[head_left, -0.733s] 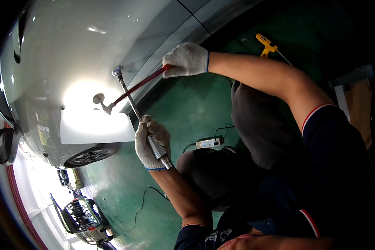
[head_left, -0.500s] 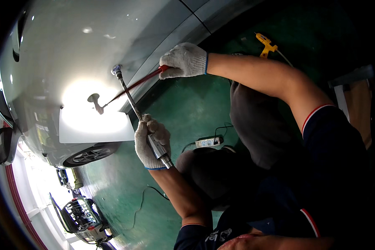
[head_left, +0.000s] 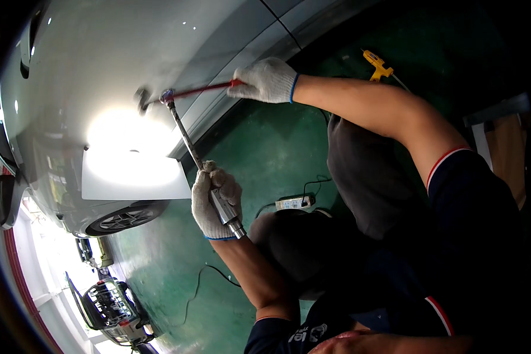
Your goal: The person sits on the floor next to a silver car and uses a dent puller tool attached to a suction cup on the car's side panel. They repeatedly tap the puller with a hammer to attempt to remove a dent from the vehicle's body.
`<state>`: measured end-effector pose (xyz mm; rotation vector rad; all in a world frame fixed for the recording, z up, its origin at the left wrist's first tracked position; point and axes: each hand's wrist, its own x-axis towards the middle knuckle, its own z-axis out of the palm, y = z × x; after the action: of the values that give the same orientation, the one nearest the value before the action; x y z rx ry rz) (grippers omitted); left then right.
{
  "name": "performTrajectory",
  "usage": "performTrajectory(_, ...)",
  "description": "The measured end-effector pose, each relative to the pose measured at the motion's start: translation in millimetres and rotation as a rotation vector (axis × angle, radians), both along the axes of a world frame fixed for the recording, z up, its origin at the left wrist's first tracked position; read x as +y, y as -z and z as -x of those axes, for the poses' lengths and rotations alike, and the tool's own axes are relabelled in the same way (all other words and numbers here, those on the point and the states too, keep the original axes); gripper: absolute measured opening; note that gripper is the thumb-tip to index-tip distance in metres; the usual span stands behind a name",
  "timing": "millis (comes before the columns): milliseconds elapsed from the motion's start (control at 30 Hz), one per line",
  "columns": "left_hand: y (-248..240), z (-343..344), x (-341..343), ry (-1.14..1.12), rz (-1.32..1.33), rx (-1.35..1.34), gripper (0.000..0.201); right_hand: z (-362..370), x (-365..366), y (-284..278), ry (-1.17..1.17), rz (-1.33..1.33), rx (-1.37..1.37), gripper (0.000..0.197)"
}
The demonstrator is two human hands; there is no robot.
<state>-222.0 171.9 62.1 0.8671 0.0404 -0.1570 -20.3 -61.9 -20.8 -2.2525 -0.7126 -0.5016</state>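
My left hand, in a white knit glove, is closed round a metal slide hammer. The rod's far end meets a small purplish pull tab on the silver car panel. My right hand, also gloved, grips the red handle of a hammer. Its dark head, smeared by motion, is close to the panel just left of the tab; whether it touches cannot be told. The handle crosses the view at the tab.
A white board stands by the panel in a bright glare, above the car's wheel. On the green floor are a power strip with a black cable and a yellow glue gun. Another vehicle is at lower left.
The hammer head has swung up from the glare to beside the pull tab, and my right hand has risen slightly with it. My left hand has kept its hold on the slide hammer.
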Motion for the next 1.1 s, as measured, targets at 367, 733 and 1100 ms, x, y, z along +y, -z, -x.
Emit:
performTrajectory(367, -1, -1, -1, 0.022, 0.046, 0.026, 0.026, -9, -1, 0, -0.077, 0.046, -0.153, 0.058)
performTrajectory(733, 0, -2, 4, 0.016, 0.04, 0.011, 0.025, -11, 5, -10, 0.1, 0.062, 0.102, 0.057)
performTrajectory(1100, 1, 1, 1, -0.005, 0.012, 0.012, 0.027, -4, 8, -5, -0.035, 0.018, -0.072, 0.058)
